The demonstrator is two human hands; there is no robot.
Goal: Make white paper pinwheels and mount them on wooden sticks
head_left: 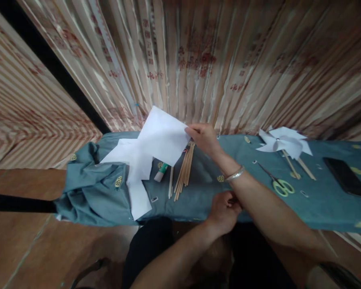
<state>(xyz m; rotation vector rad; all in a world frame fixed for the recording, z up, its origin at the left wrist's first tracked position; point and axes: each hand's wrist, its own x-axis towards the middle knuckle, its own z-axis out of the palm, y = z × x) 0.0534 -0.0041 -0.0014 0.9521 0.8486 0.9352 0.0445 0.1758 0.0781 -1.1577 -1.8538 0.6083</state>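
With 12 o'clock straight ahead of the seated person, the dark-clothed legs [150,249] are nearest, at the edge of a surface [315,212] covered in grey-green cloth with yellow prints. Just over that edge, at 12 o'clock, is the left hand [224,212], its fingers curled inward beside the right forearm; the fingertips are partly hidden, so I cannot tell whether it grips anything.

Further in, toward 11 o'clock, a bundle of thin wooden sticks [185,172] lies fanned at its near end. A paler slim rod [170,182] lies just left of it, and beyond that a glue stick [160,173] with a green band lies tilted. Left of these, also near 11, white paper pieces [136,164] lie overlapping, one reaching toward the near edge.

At 1 o'clock lie scissors [283,187] with yellow-green handles, blades pointing away to the left; at 2 o'clock is a black phone [347,176].

Farther out, at 12, the right hand [202,138], a bracelet [235,174] on its wrist, pinches the right corner of a white sheet [165,134]. The sheet extends toward 11 o'clock, raised at a slant and partly covering the white pieces from view. Beyond the scissors, at 1, are white pinwheel blades [291,142] with two sticks beneath. A patterned curtain [198,60] hangs behind everything.
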